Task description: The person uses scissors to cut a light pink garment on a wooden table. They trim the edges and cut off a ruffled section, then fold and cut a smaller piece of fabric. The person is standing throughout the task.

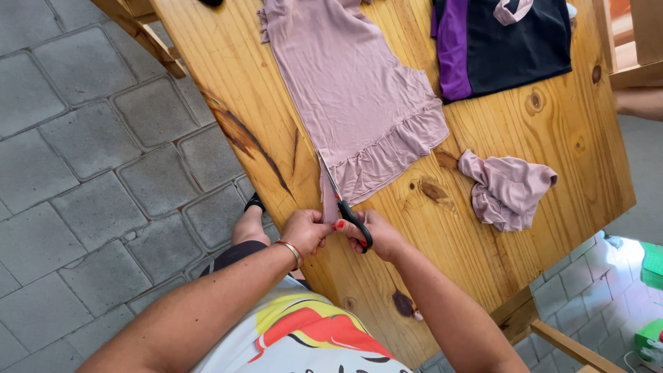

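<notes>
A mauve ribbed garment (352, 90) with a ruffled hem lies flat on the wooden table (525, 207). My right hand (376, 231) grips black-and-red-handled scissors (342, 200), whose blades are cutting up into the garment's hem edge. My left hand (304, 230), wearing a bangle on the wrist, pinches the hanging strip of mauve fabric just beside the scissors at the table's near edge.
A crumpled mauve scrap (507, 190) lies to the right. A black and purple garment (501, 41) sits at the table's far right. Another person's arm (639, 102) shows at the right edge. Grey paving stones (83, 159) lie to the left, and a green box (651, 266) stands lower right.
</notes>
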